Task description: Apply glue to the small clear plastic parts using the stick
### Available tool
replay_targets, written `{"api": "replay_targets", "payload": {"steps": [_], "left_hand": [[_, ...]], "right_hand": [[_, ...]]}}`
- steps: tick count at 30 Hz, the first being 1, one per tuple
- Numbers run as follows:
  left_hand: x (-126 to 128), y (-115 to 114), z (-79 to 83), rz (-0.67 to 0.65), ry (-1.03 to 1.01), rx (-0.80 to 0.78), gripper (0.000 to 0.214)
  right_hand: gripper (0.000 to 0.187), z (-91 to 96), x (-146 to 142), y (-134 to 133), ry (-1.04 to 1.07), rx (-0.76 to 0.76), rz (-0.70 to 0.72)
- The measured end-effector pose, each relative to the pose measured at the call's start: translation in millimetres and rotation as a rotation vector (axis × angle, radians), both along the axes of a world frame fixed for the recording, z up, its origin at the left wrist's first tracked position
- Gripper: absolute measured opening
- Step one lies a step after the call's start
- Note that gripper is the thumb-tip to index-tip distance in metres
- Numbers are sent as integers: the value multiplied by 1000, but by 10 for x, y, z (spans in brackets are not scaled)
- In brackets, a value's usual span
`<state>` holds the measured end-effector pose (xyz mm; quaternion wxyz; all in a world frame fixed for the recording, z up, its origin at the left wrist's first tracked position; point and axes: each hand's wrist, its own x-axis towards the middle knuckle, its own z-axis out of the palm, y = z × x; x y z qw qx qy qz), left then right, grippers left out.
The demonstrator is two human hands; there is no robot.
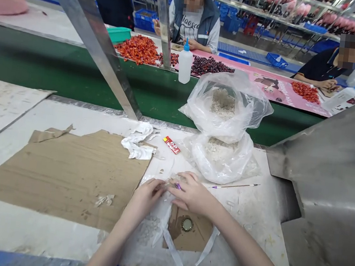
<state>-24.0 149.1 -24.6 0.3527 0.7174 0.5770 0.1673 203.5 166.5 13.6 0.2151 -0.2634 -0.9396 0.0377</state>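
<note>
My left hand (149, 194) and my right hand (194, 194) come together over the white worktop, fingers bent in a pinch. Between and under the fingertips lie small pale, clear pieces (169, 182), too small to name. A small purple thing (177, 186) shows at my right fingers; its kind is unclear. Just below the hands, a bottle cap (187, 224) lies on a small square of cardboard (174, 240) with white strips of tape (173, 249) along its sides. A thin brush (235, 186) with a purple end rests right of my right hand.
Two open plastic bags (222, 159) of pale pieces stand ahead. A red packet (171, 145), crumpled tissue (140, 139) and a large cardboard sheet (65, 172) lie leftward. A metal post (95, 35) and a metal panel (330, 187) flank the worktop. People sit across the green-sided bench (85, 70).
</note>
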Motion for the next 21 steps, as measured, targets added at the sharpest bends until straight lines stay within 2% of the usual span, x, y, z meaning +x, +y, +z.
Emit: {"api": "replay_targets", "payload": {"steps": [3,5,7,9,12,14,16,19,21], "left_hand": [[13,-4,21,-2,-4,12,24],[18,-22,53,18,-11,21,21],[23,-50,97,63,-16,37,19],[31,-79,151,114,-12,45,27],[59,-113,249,175,7,51,37],[84,-134,322,180,19,52,38],[96,-158,393,172,26,54,36],[77,-201,471,142,38,70,32],[54,-234,503,122,51,97,30]], "right_hand": [[17,161,381,-370,122,9,-179],[24,201,732,-657,172,26,-348],[27,192,1076,-952,180,39,-531],[26,146,1333,-1234,145,27,-676],[25,21,1495,-1551,86,-19,-793],[26,-90,1493,-1647,56,-58,-820],[35,-209,1456,-1649,39,-84,-834],[52,-376,1392,-1532,37,-105,-849],[53,-466,1353,-1420,42,-121,-840]]}}
